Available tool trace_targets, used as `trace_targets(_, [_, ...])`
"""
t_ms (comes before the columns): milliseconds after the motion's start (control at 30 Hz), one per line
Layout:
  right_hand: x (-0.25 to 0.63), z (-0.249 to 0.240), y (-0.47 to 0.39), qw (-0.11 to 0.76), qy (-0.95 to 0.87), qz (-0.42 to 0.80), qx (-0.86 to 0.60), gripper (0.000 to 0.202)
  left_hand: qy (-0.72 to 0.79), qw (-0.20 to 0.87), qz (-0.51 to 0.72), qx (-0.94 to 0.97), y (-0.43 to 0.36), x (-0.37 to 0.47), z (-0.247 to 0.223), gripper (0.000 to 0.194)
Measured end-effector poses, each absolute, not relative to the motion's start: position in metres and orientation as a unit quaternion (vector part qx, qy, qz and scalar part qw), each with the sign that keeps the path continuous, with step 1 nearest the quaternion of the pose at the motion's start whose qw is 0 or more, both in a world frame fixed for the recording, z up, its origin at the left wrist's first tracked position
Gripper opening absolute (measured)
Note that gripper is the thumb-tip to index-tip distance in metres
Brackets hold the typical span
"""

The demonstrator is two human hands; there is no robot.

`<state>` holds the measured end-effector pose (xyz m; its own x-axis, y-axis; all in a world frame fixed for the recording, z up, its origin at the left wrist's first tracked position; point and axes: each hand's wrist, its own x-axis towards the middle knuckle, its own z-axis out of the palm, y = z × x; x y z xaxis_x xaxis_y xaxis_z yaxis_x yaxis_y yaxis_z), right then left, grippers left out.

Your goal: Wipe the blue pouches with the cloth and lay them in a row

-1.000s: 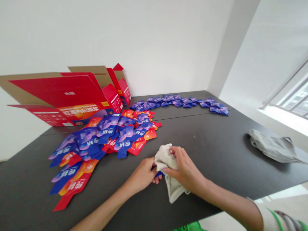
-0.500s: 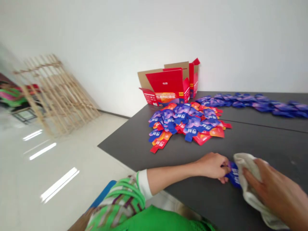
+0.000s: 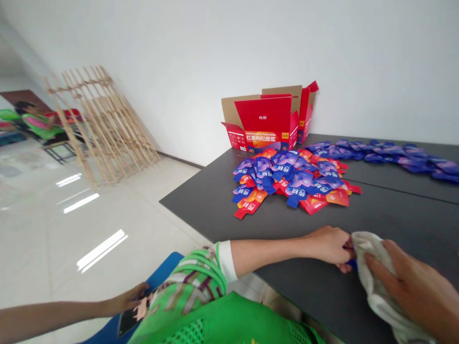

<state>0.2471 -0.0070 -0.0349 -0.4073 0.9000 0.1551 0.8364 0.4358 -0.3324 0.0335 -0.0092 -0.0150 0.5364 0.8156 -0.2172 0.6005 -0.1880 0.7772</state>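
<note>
My left hand (image 3: 333,246) is closed on the end of a blue pouch (image 3: 353,263), low over the dark table. Only a small piece of the pouch shows between my hands. A crumpled white cloth (image 3: 366,255) is bunched in my right hand (image 3: 405,277), pressed up against the pouch and hiding most of it. Beyond my hands lies a heap of flat blue pouches (image 3: 300,180) mixed with red-orange pouches (image 3: 250,204).
Open red cartons (image 3: 265,122) stand behind the heap by the wall. A row of blue pouches (image 3: 380,152) runs along the table's (image 3: 201,205) back. At lower left, another person's hand (image 3: 131,298) touches a phone (image 3: 128,321). A wooden rack (image 3: 103,124) leans on the wall.
The cloth in my right hand now covers nearly all of the pouch, close to my left fingers. Another person's arm has come in at lower left. The view has shifted slightly left.
</note>
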Motion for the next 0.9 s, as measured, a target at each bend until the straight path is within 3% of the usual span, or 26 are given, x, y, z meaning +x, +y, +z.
trace_targets(100, [0.240,-0.022,-0.012,0.098,-0.831,0.139,-0.529,0.034,0.459,0.446,0.122,0.759,-0.011,0.032,-0.013,0.011])
trace_targets(200, [0.244,-0.012,-0.007,0.013,-0.792,0.085,-0.605,0.032,0.459,0.462,0.132,0.747,-0.011,0.032,-0.012,0.010])
trace_targets(400, [0.223,-0.011,-0.025,0.082,-0.834,0.059,-0.542,0.027,0.467,0.471,0.152,0.733,-0.015,0.031,-0.007,0.012])
trace_targets(600, [0.220,0.012,-0.028,-0.012,-0.761,0.007,-0.648,0.025,0.457,0.486,0.171,0.725,-0.013,0.033,-0.009,0.015])
trace_targets(767, [0.214,0.013,-0.037,0.034,-0.847,0.052,-0.529,0.023,0.453,0.494,0.183,0.719,-0.013,0.033,-0.011,0.015])
trace_targets(900, [0.218,0.018,-0.038,0.001,-0.787,0.018,-0.617,0.021,0.458,0.493,0.194,0.713,-0.014,0.033,-0.010,0.012])
